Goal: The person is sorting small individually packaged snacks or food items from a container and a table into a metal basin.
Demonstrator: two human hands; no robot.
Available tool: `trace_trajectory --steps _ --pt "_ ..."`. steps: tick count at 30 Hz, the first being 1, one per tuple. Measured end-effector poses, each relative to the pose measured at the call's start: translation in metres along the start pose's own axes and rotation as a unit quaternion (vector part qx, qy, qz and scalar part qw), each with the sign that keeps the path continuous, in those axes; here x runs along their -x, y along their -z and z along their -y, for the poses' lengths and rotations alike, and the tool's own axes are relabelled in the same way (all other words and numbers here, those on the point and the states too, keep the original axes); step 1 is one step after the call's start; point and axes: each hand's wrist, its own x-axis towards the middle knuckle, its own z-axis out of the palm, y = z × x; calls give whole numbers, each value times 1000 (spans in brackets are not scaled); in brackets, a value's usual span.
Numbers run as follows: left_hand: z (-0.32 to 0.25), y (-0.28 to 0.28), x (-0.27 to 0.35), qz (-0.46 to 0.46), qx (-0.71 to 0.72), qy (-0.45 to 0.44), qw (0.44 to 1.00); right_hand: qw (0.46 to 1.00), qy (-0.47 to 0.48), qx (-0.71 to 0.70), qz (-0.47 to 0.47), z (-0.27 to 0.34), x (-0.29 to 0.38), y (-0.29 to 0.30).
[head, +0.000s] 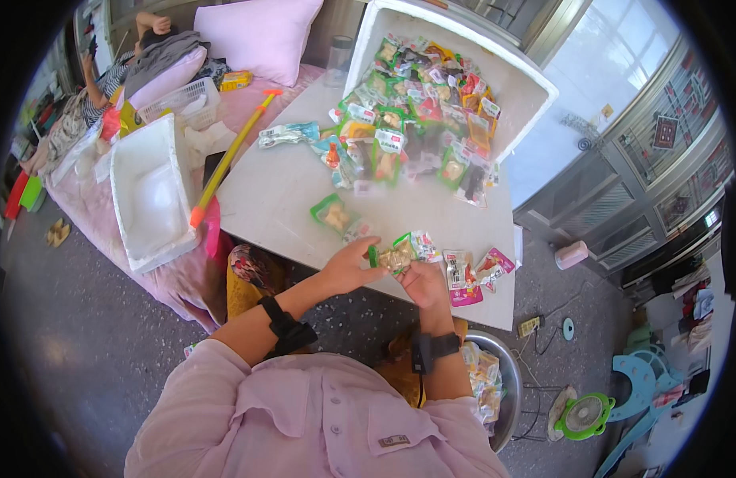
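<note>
Over the front edge of the white table (266,200), I have a clear, green-edged snack packet (397,257) between both hands. My left hand (347,269) has its thumb and fingers at the packet's green left end. My right hand (426,282) grips it from below, near the printed right end. Just beyond my left hand lies another green-edged packet (334,214) with pale pieces inside. Right of my right hand are a silver-white packet (459,269) and a pink packet (495,264). A tipped foam box (532,98) spills many mixed packets (424,101) onto the tabletop.
Left, an empty-looking foam box (149,191) sits on a pink-covered bed (87,203), beside a yellow-orange stick (239,152). A metal basin (511,388) of packets stands low at my right. A green fan (585,415) is on the floor. Another person (108,89) lies on the bed.
</note>
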Motion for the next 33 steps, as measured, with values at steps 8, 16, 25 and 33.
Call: trace_trajectory --steps 8,16,25,33 --pt "-18 -4 19 19 -151 -227 962 1000 -24 -17 8 -22 49 14" --pt "-17 -5 28 39 -211 -394 894 987 -59 -141 -42 -20 79 7" --pt "4 -1 13 -74 -269 -160 947 988 60 10 -144 -27 47 10" --pt "36 1 -5 83 -375 115 916 967 133 56 -208 -34 19 11"
